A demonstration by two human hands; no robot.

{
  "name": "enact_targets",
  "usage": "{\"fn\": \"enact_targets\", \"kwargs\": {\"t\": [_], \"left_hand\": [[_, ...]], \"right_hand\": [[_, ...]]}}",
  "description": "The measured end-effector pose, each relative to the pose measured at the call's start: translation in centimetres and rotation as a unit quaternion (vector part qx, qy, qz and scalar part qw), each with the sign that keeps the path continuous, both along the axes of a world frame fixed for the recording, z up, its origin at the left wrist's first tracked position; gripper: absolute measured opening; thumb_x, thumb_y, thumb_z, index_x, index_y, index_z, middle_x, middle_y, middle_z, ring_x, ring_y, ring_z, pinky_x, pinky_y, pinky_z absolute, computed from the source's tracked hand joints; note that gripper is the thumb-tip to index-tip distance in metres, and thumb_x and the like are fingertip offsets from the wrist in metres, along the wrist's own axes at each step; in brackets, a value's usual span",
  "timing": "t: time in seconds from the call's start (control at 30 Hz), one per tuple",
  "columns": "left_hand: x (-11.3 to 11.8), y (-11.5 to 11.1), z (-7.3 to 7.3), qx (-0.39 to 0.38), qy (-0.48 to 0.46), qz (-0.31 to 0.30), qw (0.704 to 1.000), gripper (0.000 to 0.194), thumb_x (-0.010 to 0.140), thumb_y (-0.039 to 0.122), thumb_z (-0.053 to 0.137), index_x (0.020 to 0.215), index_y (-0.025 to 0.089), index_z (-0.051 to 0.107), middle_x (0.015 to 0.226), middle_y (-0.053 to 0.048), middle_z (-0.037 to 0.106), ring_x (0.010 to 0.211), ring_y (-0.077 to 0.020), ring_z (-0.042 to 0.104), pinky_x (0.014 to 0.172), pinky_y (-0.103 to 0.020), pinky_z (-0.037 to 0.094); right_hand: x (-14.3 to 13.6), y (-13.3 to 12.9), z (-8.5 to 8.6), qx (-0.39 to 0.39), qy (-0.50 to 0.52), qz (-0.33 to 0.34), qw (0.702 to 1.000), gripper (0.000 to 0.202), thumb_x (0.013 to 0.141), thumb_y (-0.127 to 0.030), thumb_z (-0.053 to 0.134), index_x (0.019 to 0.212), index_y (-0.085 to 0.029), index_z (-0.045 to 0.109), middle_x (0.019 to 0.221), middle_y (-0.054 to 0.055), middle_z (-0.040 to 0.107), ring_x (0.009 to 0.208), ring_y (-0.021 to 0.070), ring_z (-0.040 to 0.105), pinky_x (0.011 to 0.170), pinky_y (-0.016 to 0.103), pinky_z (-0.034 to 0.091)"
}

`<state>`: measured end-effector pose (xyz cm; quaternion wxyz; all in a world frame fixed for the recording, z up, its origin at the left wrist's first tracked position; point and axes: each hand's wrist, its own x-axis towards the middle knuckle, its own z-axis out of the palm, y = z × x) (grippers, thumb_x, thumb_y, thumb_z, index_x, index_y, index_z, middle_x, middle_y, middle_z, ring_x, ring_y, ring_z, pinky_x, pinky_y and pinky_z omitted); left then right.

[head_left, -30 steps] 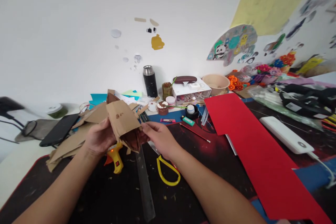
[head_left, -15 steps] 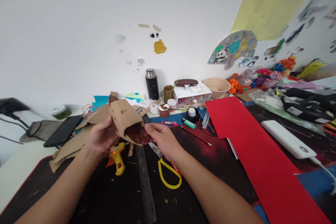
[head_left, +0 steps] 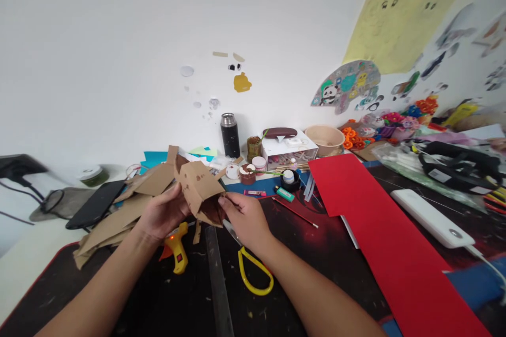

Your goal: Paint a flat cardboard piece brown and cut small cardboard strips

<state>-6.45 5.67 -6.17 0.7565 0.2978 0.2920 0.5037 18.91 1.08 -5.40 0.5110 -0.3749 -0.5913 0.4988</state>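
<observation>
A small cardboard box [head_left: 201, 184], brown with darker spots, is held tilted above the desk between my two hands. My left hand [head_left: 166, 213] wraps its left side and underside. At the lower right rim of its open end, my right hand [head_left: 245, 216] pinches the cardboard between thumb and fingers. Beneath the box lie a yellow glue gun [head_left: 178, 253] with a small orange light, a metal ruler [head_left: 218, 284] and scissors [head_left: 255, 274] with yellow handles, their blades partly hidden by my right hand.
Cardboard scraps [head_left: 114, 221] are piled at the left beside a black phone [head_left: 97, 204]. Red card [head_left: 367, 221] and a white power strip [head_left: 430, 216] lie to the right. A black flask [head_left: 230, 137], a paint jar [head_left: 247, 175] and a white box [head_left: 290, 150] stand along the wall.
Both hands and the box have shifted slightly right and down in view, and the box has turned a little. The camera has tilted slightly upward. My grip looks the same.
</observation>
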Motion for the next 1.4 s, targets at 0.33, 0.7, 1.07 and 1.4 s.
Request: {"fn": "enact_targets", "kwargs": {"t": [0.33, 0.7, 1.07, 1.4], "left_hand": [[0.8, 0.0, -0.1, -0.009, 0.011, 0.03, 0.999, 0.035, 0.089, 0.025, 0.087, 0.123, 0.021, 0.084, 0.112, -0.013, 0.091, 0.092, -0.0329, 0.088, 0.079, -0.04, 0.072], [1.9, -0.2, -0.1, 0.004, 0.023, 0.057, 0.998, 0.038, 0.082, 0.03, 0.096, 0.118, 0.02, 0.085, 0.108, -0.013, 0.091, 0.089, -0.0335, 0.087, 0.076, -0.04, 0.071], [3.8, -0.6, 0.8, 0.04, 0.036, 0.094, 0.994, 0.045, 0.075, 0.029, 0.105, 0.111, 0.012, 0.085, 0.111, -0.02, 0.09, 0.114, -0.0423, 0.086, 0.091, -0.044, 0.072], [3.4, 0.1, 1.9, 0.06, 0.005, 0.194, 0.979, 0.04, 0.073, 0.024, 0.103, 0.108, 0.015, 0.084, 0.114, -0.018, 0.09, 0.111, -0.0393, 0.087, 0.096, -0.045, 0.073]], "right_hand": [[0.1, 0.2, 0.0, -0.015, 0.0, -0.032, 0.999, 0.033, 0.103, -0.045, 0.067, 0.087, -0.02, 0.083, 0.084, 0.004, 0.079, 0.081, 0.0243, 0.067, 0.078, 0.033, 0.052], [0.1, 0.5, -0.7, -0.024, 0.017, -0.026, 0.999, 0.041, 0.101, -0.056, 0.07, 0.089, -0.02, 0.086, 0.084, 0.004, 0.078, 0.082, 0.0257, 0.066, 0.079, 0.035, 0.051], [0.7, 1.9, -1.5, -0.038, 0.014, -0.057, 0.998, 0.053, 0.094, -0.069, 0.078, 0.077, -0.02, 0.083, 0.073, 0.002, 0.074, 0.081, 0.0268, 0.066, 0.078, 0.035, 0.053], [0.2, 1.8, -1.4, -0.096, 0.112, -0.027, 0.989, 0.077, 0.077, -0.094, 0.082, 0.085, -0.018, 0.084, 0.075, 0.009, 0.081, 0.062, 0.0233, 0.072, 0.067, 0.036, 0.059]]}}
